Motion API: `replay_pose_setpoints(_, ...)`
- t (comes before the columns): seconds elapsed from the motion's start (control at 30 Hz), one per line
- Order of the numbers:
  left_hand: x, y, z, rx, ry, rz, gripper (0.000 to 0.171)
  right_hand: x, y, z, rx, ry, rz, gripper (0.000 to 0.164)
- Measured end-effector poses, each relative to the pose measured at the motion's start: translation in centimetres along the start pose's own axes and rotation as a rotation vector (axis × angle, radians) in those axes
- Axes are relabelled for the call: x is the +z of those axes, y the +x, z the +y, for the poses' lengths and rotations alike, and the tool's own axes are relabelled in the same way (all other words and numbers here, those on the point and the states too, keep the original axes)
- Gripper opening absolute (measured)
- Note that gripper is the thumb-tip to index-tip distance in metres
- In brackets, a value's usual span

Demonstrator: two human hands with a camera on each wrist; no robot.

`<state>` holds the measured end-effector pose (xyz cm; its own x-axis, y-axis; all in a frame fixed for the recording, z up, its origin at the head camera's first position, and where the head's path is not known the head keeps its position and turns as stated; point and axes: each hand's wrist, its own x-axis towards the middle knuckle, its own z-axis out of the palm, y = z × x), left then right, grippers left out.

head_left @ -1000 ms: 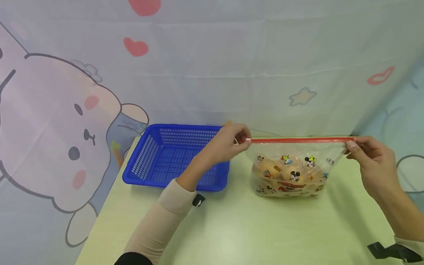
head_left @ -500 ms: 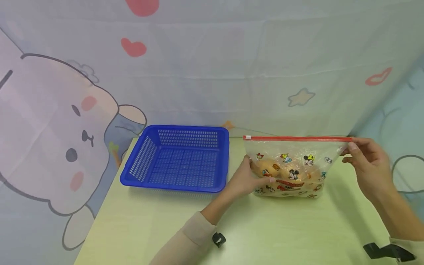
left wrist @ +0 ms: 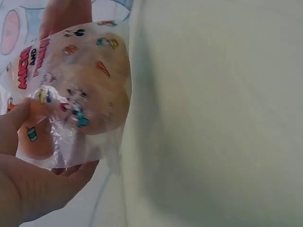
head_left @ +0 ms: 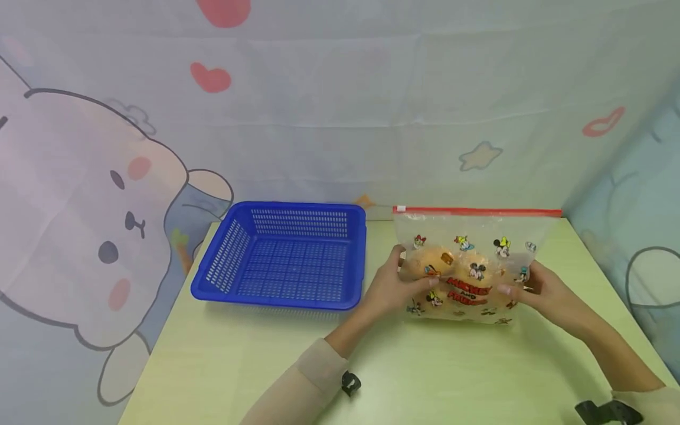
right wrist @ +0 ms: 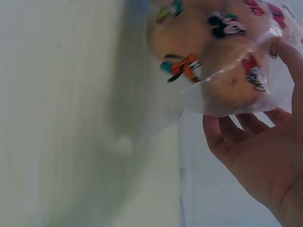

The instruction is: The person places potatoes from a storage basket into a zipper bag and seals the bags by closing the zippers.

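Observation:
A clear zip bag (head_left: 467, 298) with cartoon prints and a red slider strip stands upright at the right of the table, its white slider at the left end. Through the plastic show several round, tan, potato-like things (right wrist: 234, 87). My left hand (head_left: 390, 289) holds the bag's left side, thumb across the front and fingers behind. On the opposite side my right hand (head_left: 552, 298) grips it the same way, thumb on the printed front. Both wrist views show the plastic between thumb and fingers; the fingertips behind the bag are partly hidden.
A blue plastic basket (head_left: 294, 268) with slotted walls and nothing inside stands left of the bag, close to my left forearm. Behind the pale green table (head_left: 425, 378) hangs a cartoon-printed cloth (head_left: 329, 106).
My left hand has gone from the slider down to the bag's left side. My right hand has let go of the strip's right end and taken the right side; the bag has turned slightly.

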<state>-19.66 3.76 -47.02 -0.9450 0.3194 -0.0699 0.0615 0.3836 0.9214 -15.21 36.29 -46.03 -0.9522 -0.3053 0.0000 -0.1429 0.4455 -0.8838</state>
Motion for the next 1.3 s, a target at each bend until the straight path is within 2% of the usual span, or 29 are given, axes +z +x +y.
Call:
replay_pose_setpoints(0.07,-0.1,0.4,0.5,-0.005,-0.034,0.022,0.088,-0.6,0.4,-0.5,0.027,-0.013,0.002,0.049)
replay_pose_setpoints(0.13,0.0,0.8,0.9,-0.023,-0.08,0.032,0.082,-1.2,0.8,-0.6,0.064,-0.003,-0.026,0.054)
replay_pose_setpoints(0.27,0.6,1.5,0.4,-0.121,-0.129,0.025,0.075,-1.5,1.6,0.7,0.154,0.141,-0.13,0.067)
replay_pose_setpoints(0.33,1.1,1.4,-0.3,-0.175,-0.111,0.018,0.079,-1.2,1.9,1.8,0.206,0.208,-0.154,0.069)
replay_pose_setpoints(0.43,1.9,1.0,-1.4,-0.238,-0.102,-0.027,0.092,-0.2,1.8,3.4,0.262,0.205,-0.161,0.073)
replay_pose_setpoints(0.57,2.6,0.2,-2.1,-0.263,-0.167,-0.073,0.104,1.0,1.4,4.6,0.323,0.203,-0.151,0.079)
replay_pose_setpoints(0.67,2.8,0.0,-2.0,-0.269,-0.213,-0.075,0.106,1.4,1.4,4.9,0.341,0.228,-0.128,0.078)
replay_pose_setpoints(0.77,2.8,0.1,-1.7,-0.27,-0.22,-0.078,0.104,1.3,1.6,5.0,0.335,0.233,-0.11,0.076)
replay_pose_setpoints(0.9,2.2,-0.2,-1.8,-0.258,-0.127,-0.101,0.112,1.0,1.8,4.9,0.337,0.177,-0.084,0.07)
replay_pose_setpoints(1.03,0.6,-2.2,-1.6,-0.223,0.114,-0.167,0.117,0.2,0.9,3.8,0.347,-0.001,-0.057,0.072)
replay_pose_setpoints(1.17,-2.0,-5.5,0.2,-0.154,0.366,-0.27,0.11,-0.4,-0.4,1.3,0.322,-0.232,-0.047,0.078)
replay_pose_setpoints(1.23,-3.6,-7.1,1.7,-0.099,0.439,-0.32,0.103,-0.3,-0.8,-0.6,0.268,-0.344,-0.037,0.076)
replay_pose_setpoints(1.3,-5.2,-8.1,3.2,-0.017,0.483,-0.332,0.095,0.2,-0.8,-2.6,0.182,-0.435,-0.029,0.074)
